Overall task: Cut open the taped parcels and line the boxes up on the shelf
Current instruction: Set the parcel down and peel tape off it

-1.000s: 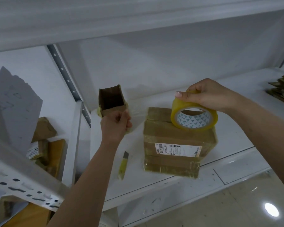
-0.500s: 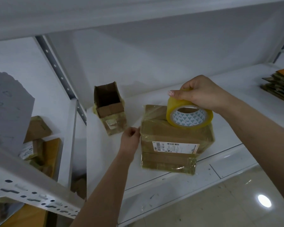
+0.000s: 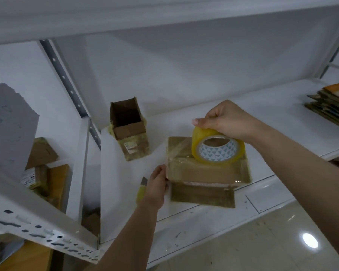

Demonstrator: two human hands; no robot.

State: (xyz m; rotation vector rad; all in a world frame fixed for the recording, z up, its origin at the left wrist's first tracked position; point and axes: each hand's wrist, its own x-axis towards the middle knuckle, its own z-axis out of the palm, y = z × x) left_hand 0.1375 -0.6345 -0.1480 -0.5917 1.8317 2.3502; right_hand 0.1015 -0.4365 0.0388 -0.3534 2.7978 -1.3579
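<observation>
The taped parcel (image 3: 207,169) sits on another parcel (image 3: 202,196) at the shelf (image 3: 282,118) front. The left hand (image 3: 157,184) has come down from the opened box (image 3: 129,132) and now pinches the top parcel's left edge, while the right hand (image 3: 223,120) grips the tape roll (image 3: 217,149) resting on it. Tape is seemingly going on, not being cut. The open box looks empty; a yellow cutter (image 3: 142,189) lies beside the left hand.

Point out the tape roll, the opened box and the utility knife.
tape roll (image 3: 198,151): head view, on its yellow outer band at the left.
opened box (image 3: 134,145): head view, on its front wall below the open top.
utility knife (image 3: 142,189): head view, on its yellow handle beside the left wrist.
</observation>
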